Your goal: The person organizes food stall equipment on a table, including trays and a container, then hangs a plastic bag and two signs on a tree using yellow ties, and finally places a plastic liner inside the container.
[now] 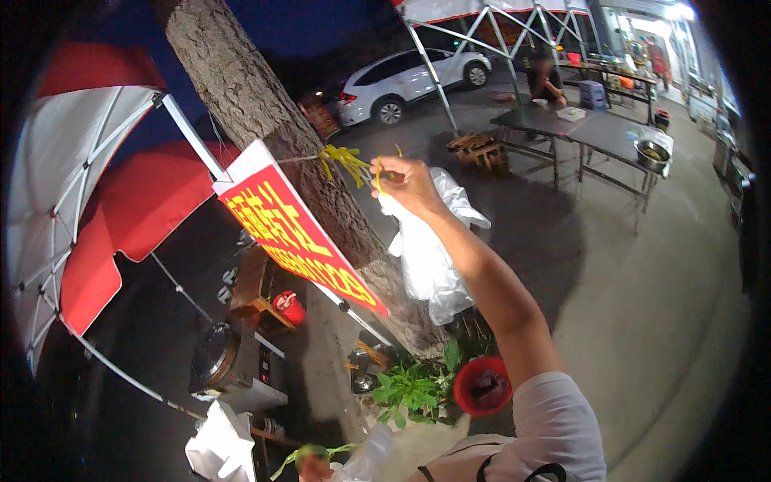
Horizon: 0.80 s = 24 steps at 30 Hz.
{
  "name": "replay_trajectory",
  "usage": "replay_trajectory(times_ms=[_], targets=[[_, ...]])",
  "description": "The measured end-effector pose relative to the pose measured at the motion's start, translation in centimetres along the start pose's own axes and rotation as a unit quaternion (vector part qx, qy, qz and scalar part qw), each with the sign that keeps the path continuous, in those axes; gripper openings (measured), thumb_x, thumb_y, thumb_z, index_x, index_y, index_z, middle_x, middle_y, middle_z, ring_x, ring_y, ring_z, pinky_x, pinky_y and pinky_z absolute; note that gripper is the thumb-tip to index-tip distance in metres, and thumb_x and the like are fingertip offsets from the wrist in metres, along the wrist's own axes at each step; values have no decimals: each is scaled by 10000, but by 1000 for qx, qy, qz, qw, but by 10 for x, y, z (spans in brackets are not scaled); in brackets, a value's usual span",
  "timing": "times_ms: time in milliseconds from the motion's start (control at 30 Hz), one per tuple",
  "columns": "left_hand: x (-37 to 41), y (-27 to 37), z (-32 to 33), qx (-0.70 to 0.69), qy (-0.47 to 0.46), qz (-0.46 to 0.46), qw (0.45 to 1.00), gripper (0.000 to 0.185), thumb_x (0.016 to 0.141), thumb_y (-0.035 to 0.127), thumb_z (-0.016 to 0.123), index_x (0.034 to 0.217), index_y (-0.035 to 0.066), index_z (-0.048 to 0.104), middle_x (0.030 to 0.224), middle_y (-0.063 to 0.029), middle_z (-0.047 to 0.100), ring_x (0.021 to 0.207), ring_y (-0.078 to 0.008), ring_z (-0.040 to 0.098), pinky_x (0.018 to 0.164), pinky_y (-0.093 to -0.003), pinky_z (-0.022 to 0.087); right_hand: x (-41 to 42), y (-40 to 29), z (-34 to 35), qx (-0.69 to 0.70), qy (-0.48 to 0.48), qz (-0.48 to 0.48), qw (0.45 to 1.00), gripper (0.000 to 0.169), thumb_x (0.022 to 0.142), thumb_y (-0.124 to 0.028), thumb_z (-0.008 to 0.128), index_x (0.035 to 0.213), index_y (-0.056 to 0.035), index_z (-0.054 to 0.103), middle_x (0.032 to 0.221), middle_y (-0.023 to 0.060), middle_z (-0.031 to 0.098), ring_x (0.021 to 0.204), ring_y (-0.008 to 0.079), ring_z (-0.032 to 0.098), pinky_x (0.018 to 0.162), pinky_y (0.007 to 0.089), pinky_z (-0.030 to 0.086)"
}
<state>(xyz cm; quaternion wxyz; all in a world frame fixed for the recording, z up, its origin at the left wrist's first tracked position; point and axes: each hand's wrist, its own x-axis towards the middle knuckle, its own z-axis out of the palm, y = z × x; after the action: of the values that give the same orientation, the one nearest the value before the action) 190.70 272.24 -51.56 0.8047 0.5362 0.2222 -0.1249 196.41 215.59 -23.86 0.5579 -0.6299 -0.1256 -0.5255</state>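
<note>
My right hand (397, 181) reaches out beside the tree trunk (283, 138), its fingertips closed on a thin yellow tie (378, 173). White translucent plastic bags (430, 259) hang just below and behind this hand; how they are fastened is partly hidden. More yellow ties (346, 159) are bunched on a cord that runs leftward across the trunk to a red sign (301, 241) with yellow writing. At the bottom edge is a blurred, skin-toned shape (314, 467) beside a clear plastic bag (370, 452) and a green strip; I cannot tell whether it is my left hand.
Below the trunk stand leafy plants (409, 385) and a red bucket (483, 385). A metal canopy pole slants behind the sign. At lower left are a round-topped cooking appliance (215, 355) and a white box (223, 443). A seated person (545, 81) is behind dark tables (608, 135).
</note>
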Motion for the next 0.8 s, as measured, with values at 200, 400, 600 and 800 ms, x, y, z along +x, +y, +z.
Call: replay_trajectory(times_ms=[200,400,600,800], targets=[[-31,-32,28,-48,41,48,997,411,965,348,506,618,162,388,521,23,308,456,-126,310,430,-302,269,64,18,9,-102,-48,13,994,339,773,-67,683,1092,32,624,1015,177,667,893,206,678,680,339,550],[-83,-29,80,-58,104,71,990,375,973,348,510,667,137,465,515,27,333,430,-100,304,406,-258,259,106,47,43,-133,-56,-91,985,326,741,-75,658,1054,5,612,973,205,648,911,364,634,764,401,514],[-87,-32,57,-165,-46,77,982,260,968,292,540,761,136,548,586,15,436,487,-117,394,451,-253,320,117,39,86,-20,-97,16,995,275,818,11,601,1089,-31,592,746,115,652,624,156,646,517,309,507],[-120,42,197,71,95,254,960,152,893,244,627,802,148,551,564,61,393,431,-42,323,380,-220,252,126,29,123,106,-134,65,983,42,854,-94,593,845,-59,573,629,95,585,603,149,634,523,316,479]])
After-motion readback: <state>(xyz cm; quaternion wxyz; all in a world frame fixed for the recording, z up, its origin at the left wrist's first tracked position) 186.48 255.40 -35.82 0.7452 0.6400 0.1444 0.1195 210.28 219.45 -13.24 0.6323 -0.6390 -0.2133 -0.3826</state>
